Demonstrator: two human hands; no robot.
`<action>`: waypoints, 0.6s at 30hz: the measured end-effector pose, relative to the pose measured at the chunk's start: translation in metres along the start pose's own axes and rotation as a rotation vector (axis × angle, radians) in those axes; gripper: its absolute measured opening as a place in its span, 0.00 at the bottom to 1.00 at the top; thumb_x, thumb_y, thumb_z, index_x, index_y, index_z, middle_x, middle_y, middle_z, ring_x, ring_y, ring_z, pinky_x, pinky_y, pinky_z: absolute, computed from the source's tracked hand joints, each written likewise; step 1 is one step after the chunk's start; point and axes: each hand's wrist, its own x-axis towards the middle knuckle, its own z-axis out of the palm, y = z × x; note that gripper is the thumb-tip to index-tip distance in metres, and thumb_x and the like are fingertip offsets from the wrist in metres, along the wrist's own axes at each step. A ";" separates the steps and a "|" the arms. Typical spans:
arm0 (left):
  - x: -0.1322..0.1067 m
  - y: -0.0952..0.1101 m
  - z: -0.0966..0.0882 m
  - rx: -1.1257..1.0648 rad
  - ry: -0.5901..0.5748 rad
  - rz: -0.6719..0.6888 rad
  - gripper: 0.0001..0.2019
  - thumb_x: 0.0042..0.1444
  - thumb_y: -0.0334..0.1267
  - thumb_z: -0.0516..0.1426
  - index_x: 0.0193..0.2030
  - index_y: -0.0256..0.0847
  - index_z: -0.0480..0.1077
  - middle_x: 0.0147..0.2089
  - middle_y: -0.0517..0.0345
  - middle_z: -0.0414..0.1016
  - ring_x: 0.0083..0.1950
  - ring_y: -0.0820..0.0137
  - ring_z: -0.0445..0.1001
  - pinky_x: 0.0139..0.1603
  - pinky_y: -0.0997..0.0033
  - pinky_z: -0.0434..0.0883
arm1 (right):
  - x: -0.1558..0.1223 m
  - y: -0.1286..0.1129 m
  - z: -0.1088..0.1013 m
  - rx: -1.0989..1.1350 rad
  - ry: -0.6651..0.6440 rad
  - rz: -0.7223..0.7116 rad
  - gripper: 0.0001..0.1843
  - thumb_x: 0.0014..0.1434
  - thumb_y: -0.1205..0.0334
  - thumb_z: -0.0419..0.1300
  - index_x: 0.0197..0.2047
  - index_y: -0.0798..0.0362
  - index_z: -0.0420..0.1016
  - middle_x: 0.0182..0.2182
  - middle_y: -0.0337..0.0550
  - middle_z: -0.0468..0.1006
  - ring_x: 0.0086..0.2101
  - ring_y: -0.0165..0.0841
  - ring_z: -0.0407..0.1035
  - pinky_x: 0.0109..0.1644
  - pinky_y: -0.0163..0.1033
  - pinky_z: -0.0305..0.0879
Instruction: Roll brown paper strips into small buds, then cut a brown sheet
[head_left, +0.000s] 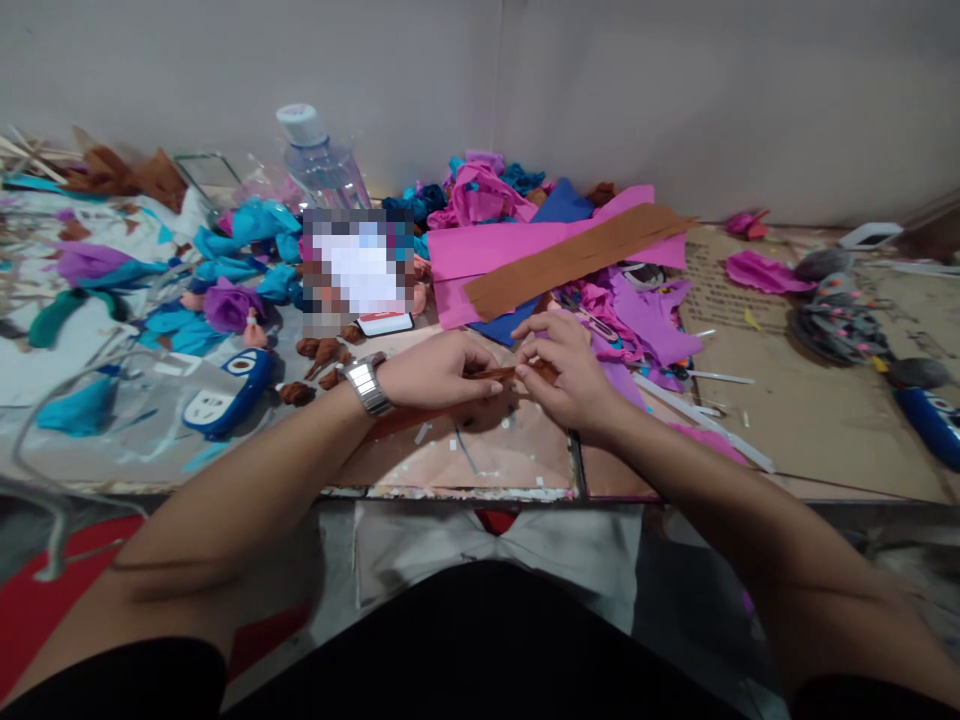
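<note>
messy worktable [525,450], pink paper [465,250] up top; brown paper [508,373] smack mid-frame, long axis roughly sideways, left hand [442,368] and right hand [559,372] both pinching it from opposite sides, neither nearer imo

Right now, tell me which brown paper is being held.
The narrow, bunched piece pinched by the left hand and right hand; the long, flat brown strip lies unheld on pink paper.
</note>
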 end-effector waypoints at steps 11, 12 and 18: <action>-0.001 0.000 0.000 -0.199 -0.121 -0.172 0.13 0.67 0.42 0.58 0.38 0.37 0.81 0.37 0.56 0.86 0.36 0.70 0.82 0.39 0.76 0.73 | -0.002 -0.007 -0.004 0.007 -0.058 0.074 0.05 0.66 0.61 0.63 0.45 0.48 0.78 0.56 0.48 0.77 0.57 0.46 0.70 0.60 0.54 0.52; -0.001 -0.001 0.001 -0.204 -0.125 -0.173 0.13 0.67 0.42 0.58 0.38 0.37 0.81 0.37 0.55 0.86 0.36 0.70 0.82 0.39 0.77 0.73 | -0.002 -0.008 -0.004 0.000 -0.063 0.063 0.05 0.66 0.59 0.63 0.45 0.48 0.79 0.55 0.48 0.78 0.57 0.45 0.70 0.60 0.54 0.52; -0.001 -0.005 0.004 -0.277 -0.148 -0.184 0.15 0.67 0.45 0.59 0.40 0.35 0.80 0.38 0.52 0.86 0.38 0.68 0.83 0.39 0.75 0.75 | -0.002 -0.007 -0.001 -0.051 -0.051 0.041 0.06 0.68 0.57 0.64 0.40 0.47 0.81 0.49 0.44 0.81 0.51 0.42 0.72 0.57 0.53 0.51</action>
